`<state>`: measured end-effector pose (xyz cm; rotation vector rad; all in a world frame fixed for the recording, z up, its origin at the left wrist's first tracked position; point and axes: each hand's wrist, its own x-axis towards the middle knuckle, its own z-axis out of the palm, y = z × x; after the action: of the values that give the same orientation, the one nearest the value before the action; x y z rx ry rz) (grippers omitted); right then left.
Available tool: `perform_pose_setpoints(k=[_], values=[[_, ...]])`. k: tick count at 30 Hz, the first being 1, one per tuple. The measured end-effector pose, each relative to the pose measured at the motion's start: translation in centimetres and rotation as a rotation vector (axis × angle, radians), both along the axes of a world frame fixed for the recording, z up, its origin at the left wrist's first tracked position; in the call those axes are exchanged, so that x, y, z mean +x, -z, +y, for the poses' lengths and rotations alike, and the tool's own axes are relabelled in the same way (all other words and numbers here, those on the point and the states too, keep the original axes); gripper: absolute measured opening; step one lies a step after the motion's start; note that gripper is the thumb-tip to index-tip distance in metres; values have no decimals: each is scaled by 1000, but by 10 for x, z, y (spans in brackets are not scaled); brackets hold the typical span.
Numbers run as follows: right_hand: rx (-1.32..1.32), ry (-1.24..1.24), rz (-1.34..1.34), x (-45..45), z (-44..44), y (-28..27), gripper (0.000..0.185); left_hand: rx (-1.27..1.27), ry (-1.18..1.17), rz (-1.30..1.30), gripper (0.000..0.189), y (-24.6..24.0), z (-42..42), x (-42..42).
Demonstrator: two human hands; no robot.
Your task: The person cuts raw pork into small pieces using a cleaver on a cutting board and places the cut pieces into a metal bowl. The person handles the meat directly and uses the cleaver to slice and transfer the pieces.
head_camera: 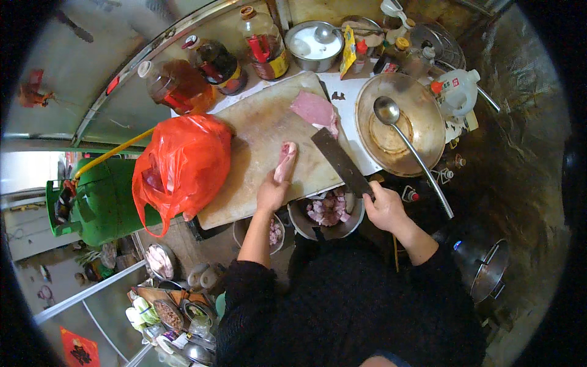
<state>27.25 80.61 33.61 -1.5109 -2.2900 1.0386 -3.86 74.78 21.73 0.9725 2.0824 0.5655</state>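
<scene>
My left hand (271, 191) grips the near end of a narrow strip of raw meat (285, 160) on a worn white cutting board (250, 179). By its handle, my right hand (385, 205) holds a broad dark cleaver (341, 160), its blade over the board's right edge. A larger piece of raw meat (314, 109) lies at the board's far right corner, just beyond the blade's tip. Below the near edge, a metal pot (296, 225) holds cut meat chunks (328, 210). Another bowl (282, 247) with small meat pieces is partly hidden by my left forearm.
A red plastic bag (183, 160) bulges over the board's left side, near a green gas cylinder (107, 202). Large bottles (263, 46) and a metal pot of white contents (314, 59) stand behind. At right, a ladle (386, 110) rests across a wide metal wok (367, 137).
</scene>
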Motion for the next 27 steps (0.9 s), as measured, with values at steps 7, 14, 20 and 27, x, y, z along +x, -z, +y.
perform_pose_setpoints(k=[7, 14, 20, 27], values=[[172, -286, -154, -58, 26, 10, 18, 402, 147, 480, 40, -3, 22, 13], [105, -371, -354, -85, 29, 20, 17, 591, 107, 470, 30, 12, 25, 8], [124, -391, -314, -89, 26, 22, 21, 550, 94, 409, 28, 10, 26, 8], [20, -367, -329, -176, 77, 63, 20, 508, 121, 404, 31, 10, 29, 9]])
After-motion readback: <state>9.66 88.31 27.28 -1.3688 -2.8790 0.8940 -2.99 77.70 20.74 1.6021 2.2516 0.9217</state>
